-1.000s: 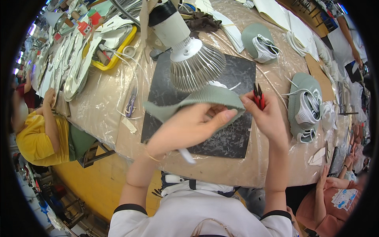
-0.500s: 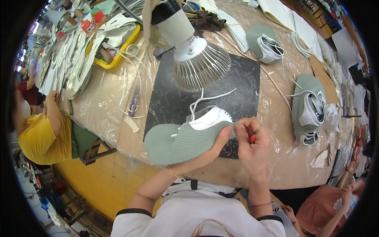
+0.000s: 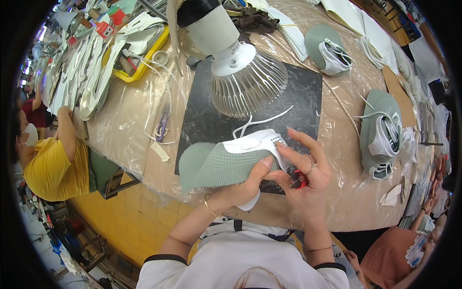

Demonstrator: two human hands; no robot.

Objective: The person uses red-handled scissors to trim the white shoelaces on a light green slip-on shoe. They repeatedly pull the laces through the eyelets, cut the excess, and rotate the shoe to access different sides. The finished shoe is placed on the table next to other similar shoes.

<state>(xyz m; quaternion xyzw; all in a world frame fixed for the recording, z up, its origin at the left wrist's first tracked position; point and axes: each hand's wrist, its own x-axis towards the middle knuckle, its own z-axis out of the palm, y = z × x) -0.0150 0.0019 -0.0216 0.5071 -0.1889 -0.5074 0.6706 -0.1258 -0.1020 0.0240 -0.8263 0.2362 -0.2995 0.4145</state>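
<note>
A green knit shoe upper [image 3: 231, 166] with a white lace panel lies across my left hand [image 3: 243, 190], toe pointing left. That hand grips it from below, with the thumb near the heel end. At the upper's right end, my right hand [image 3: 313, 192] has its index and middle fingers stretched over the white part. A small red-handled tool [image 3: 301, 179] is tucked in the right palm; its exact kind is mostly hidden. A loose white lace [image 3: 264, 119] trails from the upper over the black mat [image 3: 199, 103]. A white flap hangs below the left hand.
A large lamp [image 3: 248, 79] hangs low over the mat. Similar uppers [image 3: 314, 41] [image 3: 382, 132] lie to the right. At the left are a yellow tray [image 3: 139, 74], stacked cut pieces [image 3: 94, 96] and a small purple-handled tool [image 3: 161, 126]. People sit on both sides.
My right fingers have opened from a pinch and spread over the upper's white end. The upper has tipped, showing more of its white part and a flap below.
</note>
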